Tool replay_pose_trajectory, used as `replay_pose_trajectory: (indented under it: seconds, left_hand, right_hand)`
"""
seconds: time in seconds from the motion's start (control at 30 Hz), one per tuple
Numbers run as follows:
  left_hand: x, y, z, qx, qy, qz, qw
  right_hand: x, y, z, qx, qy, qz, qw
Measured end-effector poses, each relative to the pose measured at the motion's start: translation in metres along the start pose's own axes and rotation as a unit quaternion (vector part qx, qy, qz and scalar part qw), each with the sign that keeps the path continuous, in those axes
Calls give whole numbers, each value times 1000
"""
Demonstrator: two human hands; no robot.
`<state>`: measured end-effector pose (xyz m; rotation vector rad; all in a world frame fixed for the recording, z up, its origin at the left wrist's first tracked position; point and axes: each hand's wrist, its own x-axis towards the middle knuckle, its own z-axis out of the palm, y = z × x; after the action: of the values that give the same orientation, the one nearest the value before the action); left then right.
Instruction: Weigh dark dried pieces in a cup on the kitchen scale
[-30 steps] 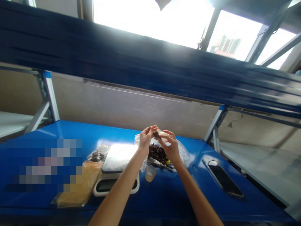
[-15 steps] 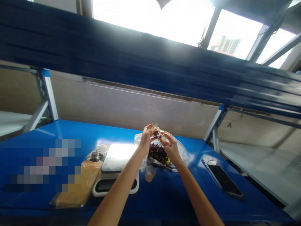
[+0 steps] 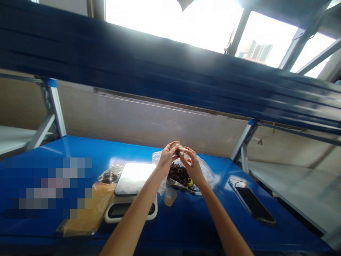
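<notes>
Both my hands hold a small clear plastic bag (image 3: pixel 178 152) with dark dried pieces in it, raised above the table. My left hand (image 3: pixel 167 156) grips its left side with the fingers bent round it. On the other side, my right hand (image 3: pixel 192 163) pinches the bag with curled fingers. Just below lies a large open plastic bag (image 3: pixel 206 172) full of dark dried pieces (image 3: pixel 179 173), with a bit of yellow at its right. A small translucent cup (image 3: pixel 170 196) stands in front of it. Left of my left forearm is a white kitchen scale (image 3: pixel 133 185), its plate partly hidden.
Flat, yellowish plastic bags (image 3: pixel 89 213) lie left of the scale, below a small filled clear bag (image 3: pixel 109 174). A phone (image 3: pixel 252 201) rests on the blue table (image 3: pixel 191 227) at the right. A blue shelf beam (image 3: pixel 160 67) crosses above; metal posts (image 3: pixel 241 142) stand behind. The left area is pixelated.
My hands have shifted very slightly around the small bag, and its dark contents look more bunched together. Everything on the table stays in place.
</notes>
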<state>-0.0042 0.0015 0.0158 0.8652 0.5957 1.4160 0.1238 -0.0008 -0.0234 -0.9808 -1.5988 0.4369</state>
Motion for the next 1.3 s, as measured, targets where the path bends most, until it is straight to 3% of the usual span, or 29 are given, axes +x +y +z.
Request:
replay_pose_trajectory:
  seconds: [0.17,0.3,0.5,0.8,0.93,1.07,1.3]
  left_hand:
    - [-1,2,1,9,3,3,1000]
    - [-1,-1,-1,32,30,20,999]
    - [1,-5,-1,54,51,50,996]
    - [3,-5,0,62,79,60,993]
    - [-1,-1,1,70,72,36,994]
    - [-4,1,3,65,45,10,997]
    - [-3,0,3,19,61,-2,998]
  right_hand:
    - [-1,3,2,-19,-19,-35,999]
    - [0,5,2,-46,-45,-102,993]
    - [1,5,2,-93,-18,-166,982]
    - [-1,5,4,-111,27,-137,984]
    - [-2,2,4,-91,2,-103,990]
    - [-1,0,3,-73,-35,-118,990]
    - [0,3,5,-72,-11,-99,992]
